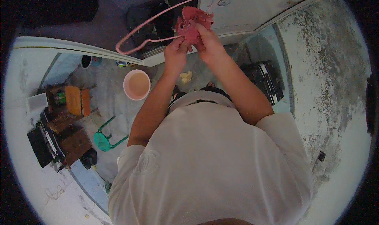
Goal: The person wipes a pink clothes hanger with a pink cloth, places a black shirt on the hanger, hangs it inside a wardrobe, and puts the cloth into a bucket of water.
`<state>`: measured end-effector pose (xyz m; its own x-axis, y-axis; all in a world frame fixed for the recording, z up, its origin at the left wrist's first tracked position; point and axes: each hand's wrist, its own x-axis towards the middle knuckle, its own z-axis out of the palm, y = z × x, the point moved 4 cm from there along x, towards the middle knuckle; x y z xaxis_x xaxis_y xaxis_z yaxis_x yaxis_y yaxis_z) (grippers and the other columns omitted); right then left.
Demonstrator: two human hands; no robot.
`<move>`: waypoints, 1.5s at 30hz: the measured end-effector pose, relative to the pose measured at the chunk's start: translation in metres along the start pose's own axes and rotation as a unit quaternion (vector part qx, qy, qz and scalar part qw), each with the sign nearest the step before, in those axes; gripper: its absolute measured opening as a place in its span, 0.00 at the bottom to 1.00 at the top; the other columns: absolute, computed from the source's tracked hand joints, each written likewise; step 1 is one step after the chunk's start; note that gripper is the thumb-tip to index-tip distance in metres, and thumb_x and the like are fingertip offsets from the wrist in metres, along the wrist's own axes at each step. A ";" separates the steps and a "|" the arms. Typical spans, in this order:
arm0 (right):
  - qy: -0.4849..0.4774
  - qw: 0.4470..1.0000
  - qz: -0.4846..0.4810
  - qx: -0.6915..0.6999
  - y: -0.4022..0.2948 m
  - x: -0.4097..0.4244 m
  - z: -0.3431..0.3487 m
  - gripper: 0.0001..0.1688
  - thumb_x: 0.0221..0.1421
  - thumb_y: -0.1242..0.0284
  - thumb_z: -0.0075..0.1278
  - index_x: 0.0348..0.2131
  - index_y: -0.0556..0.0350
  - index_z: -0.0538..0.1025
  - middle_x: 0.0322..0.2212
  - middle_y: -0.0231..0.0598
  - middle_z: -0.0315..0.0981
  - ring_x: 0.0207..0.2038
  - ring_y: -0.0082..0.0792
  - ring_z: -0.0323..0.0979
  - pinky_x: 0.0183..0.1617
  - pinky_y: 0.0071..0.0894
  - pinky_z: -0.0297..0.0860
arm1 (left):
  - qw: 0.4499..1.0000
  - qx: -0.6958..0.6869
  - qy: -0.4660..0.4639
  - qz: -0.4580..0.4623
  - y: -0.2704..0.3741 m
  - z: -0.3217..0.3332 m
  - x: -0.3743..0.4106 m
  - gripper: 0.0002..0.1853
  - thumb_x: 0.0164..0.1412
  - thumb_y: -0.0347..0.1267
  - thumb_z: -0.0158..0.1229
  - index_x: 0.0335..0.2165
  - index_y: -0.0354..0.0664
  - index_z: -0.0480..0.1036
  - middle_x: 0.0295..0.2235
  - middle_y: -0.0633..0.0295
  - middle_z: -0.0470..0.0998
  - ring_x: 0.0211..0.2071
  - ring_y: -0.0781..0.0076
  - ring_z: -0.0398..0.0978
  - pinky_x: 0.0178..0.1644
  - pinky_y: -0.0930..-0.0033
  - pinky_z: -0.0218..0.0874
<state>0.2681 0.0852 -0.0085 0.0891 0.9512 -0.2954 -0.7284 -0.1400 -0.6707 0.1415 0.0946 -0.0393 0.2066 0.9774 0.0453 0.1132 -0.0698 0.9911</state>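
A pink clothes hanger is held out in front of me, its rounded end pointing left. My left hand grips the lower bar close to a crumpled red cloth. With my right hand I hold that cloth, bunched up around or against the hanger's bar. The two hands are close together, and the cloth partly hides the fingers and the bar.
On the floor to the left are a pale pink bucket of cloudy liquid, a green stool and an orange-brown box. A black suitcase stands at right. A yellowish crumpled item lies near my feet. Door frame is ahead.
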 end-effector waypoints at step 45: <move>0.249 0.819 -0.296 -0.425 -0.191 -0.075 -0.225 0.32 0.52 0.67 0.61 0.55 0.54 0.70 0.45 0.40 0.77 0.48 0.38 0.75 0.54 0.38 0.70 | 0.940 0.027 -0.322 -0.110 0.049 0.088 0.004 0.14 0.67 0.38 0.53 0.30 0.41 0.77 0.20 0.72 0.69 0.21 0.82 0.63 0.26 0.77 0.55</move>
<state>0.5530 -0.0210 -0.0115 0.6752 0.7214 0.1539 0.2587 -0.0362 -0.9653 0.2335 0.0779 -0.0019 0.7153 0.6477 -0.2623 0.2680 0.0924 0.9590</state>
